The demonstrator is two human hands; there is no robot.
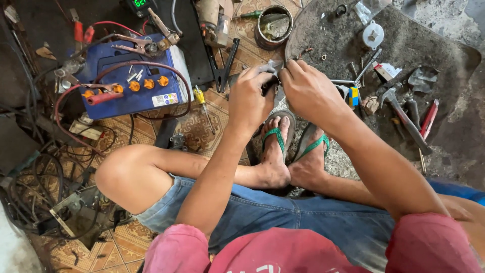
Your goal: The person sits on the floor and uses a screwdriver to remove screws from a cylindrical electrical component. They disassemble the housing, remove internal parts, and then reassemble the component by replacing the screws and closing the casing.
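One head-worn camera looks steeply down, close over the lap.

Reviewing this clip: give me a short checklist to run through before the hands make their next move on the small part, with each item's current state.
1. Both hands on the part: left hand and right hand pinch the small dark part together. Ok.
2. Part identity and condition: mostly hidden by fingers. Cannot tell.
3. Feet below the work: bare toes in green sandals sit directly under the part. Not ok.
4. Tools at hand: hammer and yellow screwdriver lie close by. Ok.
5. Blue battery: clamps and red cable attached, apart from the hands. Ok.
6. Floor by left knee: loose wires tangled. Not ok.
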